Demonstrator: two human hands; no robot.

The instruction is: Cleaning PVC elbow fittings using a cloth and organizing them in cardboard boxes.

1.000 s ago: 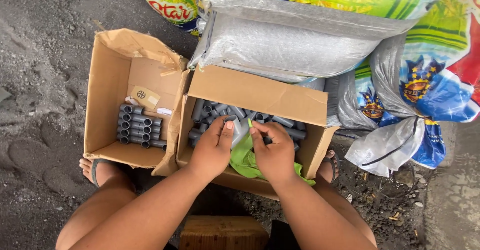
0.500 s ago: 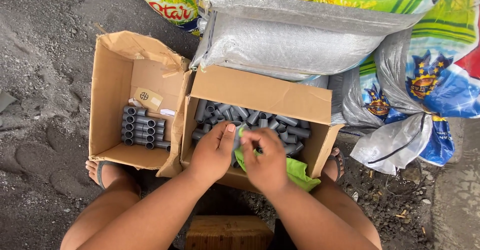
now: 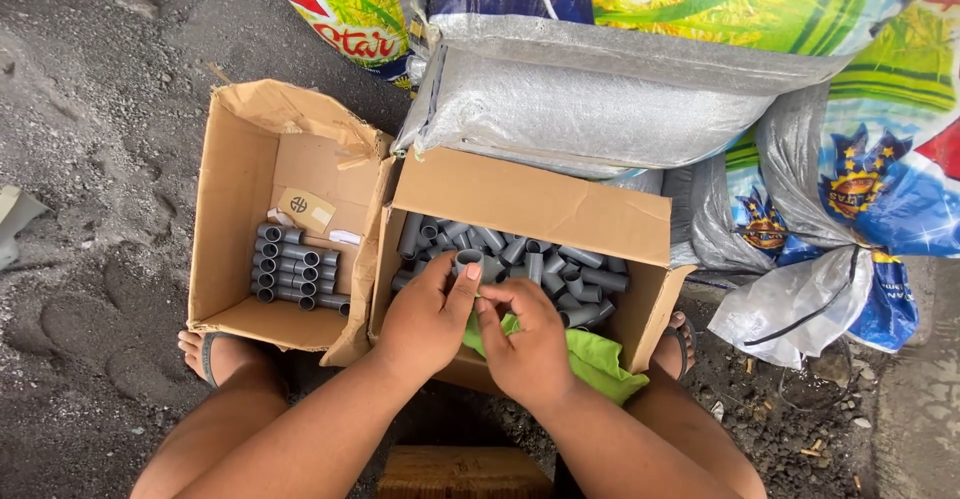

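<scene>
1. Your left hand (image 3: pixel 425 319) pinches a short grey pipe piece (image 3: pixel 469 259) between thumb and fingers, its open end facing up, just above the near edge of the right cardboard box (image 3: pixel 530 209).
2. Your right hand (image 3: pixel 525 344) curls beside it, fingertips touching the piece's lower part; a bright green cloth (image 3: pixel 590 359) lies bunched under that hand. Whether the hand grips the cloth, you cannot tell.
3. The piece looks like rigid plastic tube: light, stiff, smooth-walled, probably a little slippery. Judge it safe to squeeze firmly. The best hold is across the outer wall near the middle, leaving both ends free.
4. The right box holds a loose heap of grey tubes (image 3: pixel 540 259) lying in all directions.
5. The left cardboard box (image 3: pixel 235 189) stands touching it, flaps open. Inside, similar tubes are stacked in neat rows (image 3: pixel 295 274), open ends toward you. Above them lies a small tan card (image 3: pixel 305 207) with a round dark mark, and a white slip (image 3: pixel 345 237) beside it.
6. Behind the boxes lies a silver-grey woven sack (image 3: pixel 600 109), with printed sacks in green, yellow, red and blue (image 3: pixel 860 189) around it.
7. Everything sits on dark gritty ground (image 3: pixel 100 159); your sandalled foot (image 3: pixel 215 354) shows by the left box.
</scene>
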